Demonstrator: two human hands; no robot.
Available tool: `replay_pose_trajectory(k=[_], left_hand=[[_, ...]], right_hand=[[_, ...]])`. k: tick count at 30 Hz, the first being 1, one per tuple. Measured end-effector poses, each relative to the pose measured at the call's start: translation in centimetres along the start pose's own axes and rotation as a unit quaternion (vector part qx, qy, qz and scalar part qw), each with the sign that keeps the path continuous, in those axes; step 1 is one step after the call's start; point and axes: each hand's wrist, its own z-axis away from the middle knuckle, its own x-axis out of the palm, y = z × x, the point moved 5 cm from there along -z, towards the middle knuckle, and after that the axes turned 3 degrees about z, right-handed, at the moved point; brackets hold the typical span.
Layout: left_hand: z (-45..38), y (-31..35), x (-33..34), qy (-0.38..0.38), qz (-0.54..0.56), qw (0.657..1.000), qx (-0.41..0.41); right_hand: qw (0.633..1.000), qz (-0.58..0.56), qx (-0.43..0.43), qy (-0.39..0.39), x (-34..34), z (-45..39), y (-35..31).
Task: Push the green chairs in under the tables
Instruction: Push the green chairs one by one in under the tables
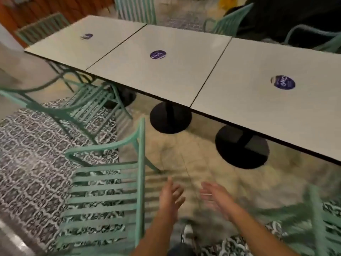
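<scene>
Three square worktops stood pushed together in a row running from far left to near right, each on a black pedestal base. On the near side, judged from position, little of the task was done. The near chair stood well clear of the row, at the lower left, its seat not under any top. The left chair sat near the left worktop, its front perhaps just under the edge; blur prevented certainty. A third chair showed partly at the lower right, also apart from the row. Far-side chairs stood close to the far edge; whether tucked in could not be told. The left hand and right hand hovered between the near chairs, fingers spread, gripping nothing and touching no chair. Each worktop bore a purple sticker.
</scene>
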Motion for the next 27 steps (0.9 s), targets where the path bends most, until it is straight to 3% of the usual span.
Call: replay_pose_trajectory(k=[7, 13, 17, 23, 27], left_hand=[[-0.1, 2.8, -2.9, 0.039, 0.247, 0.968, 0.034], [1.3, 0.2, -3.7, 0.150, 0.433, 0.887, 0.061], [2.5, -1.7, -4.3, 0.242, 0.545, 0.794, 0.118], [4.7, -2.7, -5.5, 0.361, 0.669, 0.629, 0.162], [5.8, -3.0, -7.8, 0.371, 0.706, 0.581, 0.161]], right_hand=[[0.979, 0.150, -0.013, -0.137, 10.0, -3.8, -9.5], [0.948, 0.193, 0.009, -0.254, 17.5, -7.0, -11.9], [0.926, 0.239, 0.034, -0.291, 19.1, -9.3, -13.6], [0.911, 0.305, -0.013, -0.276, 21.5, -13.1, -18.5], [0.927, 0.255, 0.042, -0.272, 23.7, -13.9, -19.5]])
